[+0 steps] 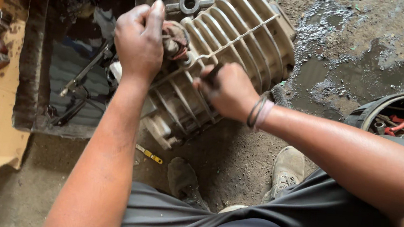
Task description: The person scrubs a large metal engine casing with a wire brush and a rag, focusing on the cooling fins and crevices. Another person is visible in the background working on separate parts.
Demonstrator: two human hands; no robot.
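While a ribbed gearbox casing (227, 56) lies tilted on the oily workshop floor (237, 161), a person works at it with both bare hands.

Left hand (140, 38) is fisted tight around a dirty rag (175, 39) at the casing's near end; right hand (226, 88), banded at the wrist, closes its grip on a dark tool, mostly hidden, against the ribs. A black tray (29, 87) sits just beside the casing, a tub of tools (401, 120) well apart.

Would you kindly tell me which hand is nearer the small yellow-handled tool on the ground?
Left. The left hand is above the small yellow-handled tool; the right hand is further right.
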